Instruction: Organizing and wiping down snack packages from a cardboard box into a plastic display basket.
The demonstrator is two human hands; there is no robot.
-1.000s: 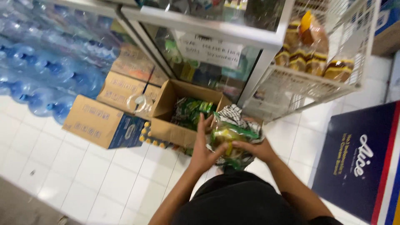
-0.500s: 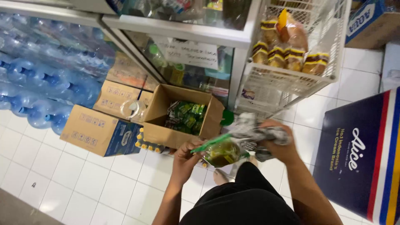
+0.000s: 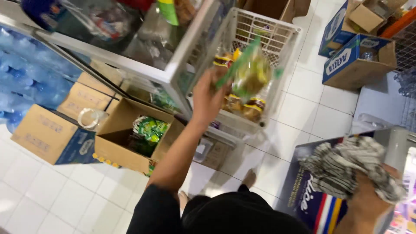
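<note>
White floor tiles (image 3: 56, 195), crowded with boxes. The clear snack packet (image 3: 251, 73) is up at the white wire basket (image 3: 277, 39), gripped by the left hand (image 3: 210, 97), not yet let go. More packets sit inside; an open carton (image 3: 125, 143) below holds others. The right hand (image 3: 368, 195) clenches a striped cloth (image 3: 346, 167). The packet is blurred.

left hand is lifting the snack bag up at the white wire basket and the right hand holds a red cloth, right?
Not quite. In the head view the right hand holds a black-and-white striped cloth, not red. The left hand does hold the snack bag up at the white wire basket.
</note>
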